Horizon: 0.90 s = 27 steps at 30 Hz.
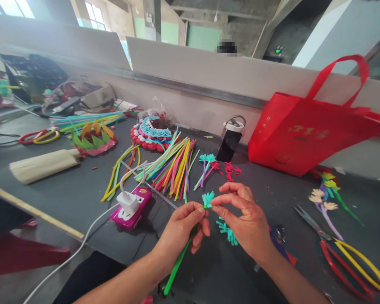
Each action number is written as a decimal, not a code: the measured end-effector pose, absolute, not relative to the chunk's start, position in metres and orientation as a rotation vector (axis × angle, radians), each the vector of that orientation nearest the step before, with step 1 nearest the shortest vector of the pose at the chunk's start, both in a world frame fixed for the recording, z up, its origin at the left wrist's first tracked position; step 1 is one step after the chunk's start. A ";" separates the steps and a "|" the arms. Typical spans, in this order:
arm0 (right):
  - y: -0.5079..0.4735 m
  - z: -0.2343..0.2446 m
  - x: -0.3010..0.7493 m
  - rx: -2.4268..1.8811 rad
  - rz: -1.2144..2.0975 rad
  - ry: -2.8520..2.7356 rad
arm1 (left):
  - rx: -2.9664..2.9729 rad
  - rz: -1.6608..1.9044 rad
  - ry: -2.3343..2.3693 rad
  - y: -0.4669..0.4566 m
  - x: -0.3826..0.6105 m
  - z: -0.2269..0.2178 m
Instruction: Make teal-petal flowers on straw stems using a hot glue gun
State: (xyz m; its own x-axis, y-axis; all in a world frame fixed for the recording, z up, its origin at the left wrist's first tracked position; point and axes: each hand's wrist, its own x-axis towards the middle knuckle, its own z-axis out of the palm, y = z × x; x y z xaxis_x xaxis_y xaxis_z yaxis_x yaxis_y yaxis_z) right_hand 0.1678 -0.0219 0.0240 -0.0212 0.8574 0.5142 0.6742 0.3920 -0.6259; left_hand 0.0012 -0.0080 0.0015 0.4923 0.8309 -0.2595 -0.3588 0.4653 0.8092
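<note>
A concrete room [152, 21] shows past the white partition [193, 59] at twelve o'clock, the dark table [278, 190] below. At six, the left hand [185, 223] pinches a green stem [180, 264]; the right hand [245, 215] has thumb and forefinger nearly meeting at the turquoise flower [208, 198] on top, grip unclear. Seemingly it is being shaped; the next move calls for a steady stem.

Before you, the dark worktop [288, 190] runs back to pale partition panels [193, 63]. Above them you see a concrete ceiling [221, 10], a grey pillar [152, 19] and mint-green wall [204, 37]; bright paned windows [95, 15] stand upper left. Low on your left, a red seat [28, 255] shows above grey floor [50, 236].
</note>
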 end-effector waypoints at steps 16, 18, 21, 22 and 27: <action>-0.020 0.018 0.166 -1.341 0.145 -1.788 | 0.724 0.811 0.721 -0.009 0.002 0.002; -0.020 0.018 0.166 -1.350 0.150 -1.788 | 0.716 0.806 0.727 -0.008 0.002 0.002; -0.019 0.018 0.166 -1.361 0.152 -1.780 | 0.712 0.800 0.731 -0.008 0.002 0.002; -0.019 0.018 0.166 -1.364 0.154 -1.778 | 0.710 0.800 0.731 -0.008 0.002 0.002; -0.019 0.018 0.167 -1.388 0.168 -1.773 | 0.703 0.795 0.726 -0.008 0.001 0.002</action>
State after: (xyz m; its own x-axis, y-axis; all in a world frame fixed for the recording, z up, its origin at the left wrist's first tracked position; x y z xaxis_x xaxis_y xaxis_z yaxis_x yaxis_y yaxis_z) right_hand 0.1666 -0.0192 0.0180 -0.0166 0.8462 0.5326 0.7314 0.3735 -0.5706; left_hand 0.0011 -0.0079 0.0018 0.4960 0.8151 -0.2992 -0.3714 0.5107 0.7754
